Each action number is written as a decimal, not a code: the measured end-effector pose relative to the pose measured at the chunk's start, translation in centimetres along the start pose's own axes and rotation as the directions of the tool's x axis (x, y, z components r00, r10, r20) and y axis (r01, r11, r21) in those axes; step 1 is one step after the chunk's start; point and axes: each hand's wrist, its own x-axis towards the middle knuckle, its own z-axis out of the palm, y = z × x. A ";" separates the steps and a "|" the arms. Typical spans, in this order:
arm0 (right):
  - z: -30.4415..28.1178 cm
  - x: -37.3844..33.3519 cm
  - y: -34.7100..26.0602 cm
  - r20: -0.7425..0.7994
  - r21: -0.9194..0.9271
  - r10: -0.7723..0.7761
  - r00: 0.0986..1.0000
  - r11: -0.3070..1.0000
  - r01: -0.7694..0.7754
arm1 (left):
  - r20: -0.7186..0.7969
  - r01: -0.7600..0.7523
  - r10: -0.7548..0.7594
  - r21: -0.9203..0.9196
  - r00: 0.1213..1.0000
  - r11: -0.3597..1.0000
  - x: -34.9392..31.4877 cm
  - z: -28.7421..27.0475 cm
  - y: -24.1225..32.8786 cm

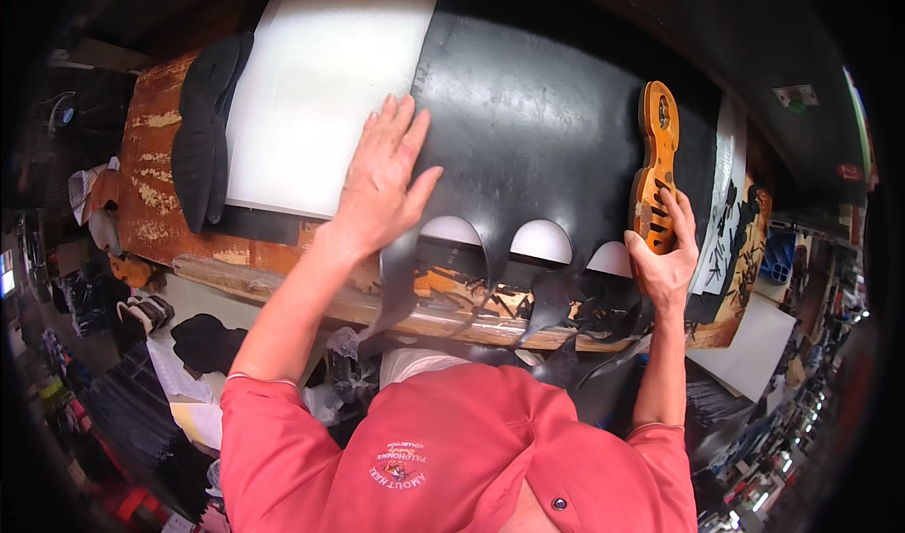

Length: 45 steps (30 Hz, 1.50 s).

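Observation:
A wide black sheet (pixel 528 128), smooth like rubber or leather, lies over a white board (pixel 320 90) on the bench. Rounded cut-outs line the near edge of the sheet, and ragged strips hang from it. My left hand (pixel 377 180) rests flat with fingers stretched, at the border where the black sheet meets the white board. On the right of the sheet, my right hand (pixel 671 260) grips the near end of an orange-brown, shoe-sole-shaped cutting die (pixel 659 142) with slots and a hole. My right fingers partly cover its lower end.
A stack of black sole-shaped pieces (pixel 203 132) lies on the worn wooden bench (pixel 151 175) at the left. Black offcuts (pixel 452 288) are scattered along the bench's near side. A pale board (pixel 749 344) leans at the lower right. Dark machinery (pixel 801 43) overhangs the far right.

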 end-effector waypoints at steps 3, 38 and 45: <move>2.5 -0.1 -4.0 0.026 0.257 0.023 0.999 0.966 -0.029 | -0.031 0.030 -0.032 -0.055 0.999 0.998 -0.4 0.4 0.4; 2.4 -7.4 -23.3 -0.170 0.955 -0.543 0.822 0.116 0.274 | -0.134 -0.078 0.018 -0.457 0.991 0.886 -8.4 -2.2 9.2; -3.4 -11.7 -18.5 -0.303 0.936 -0.566 0.767 -0.024 0.352 | -0.102 -0.135 0.123 -0.126 0.987 0.983 -13.2 4.3 11.6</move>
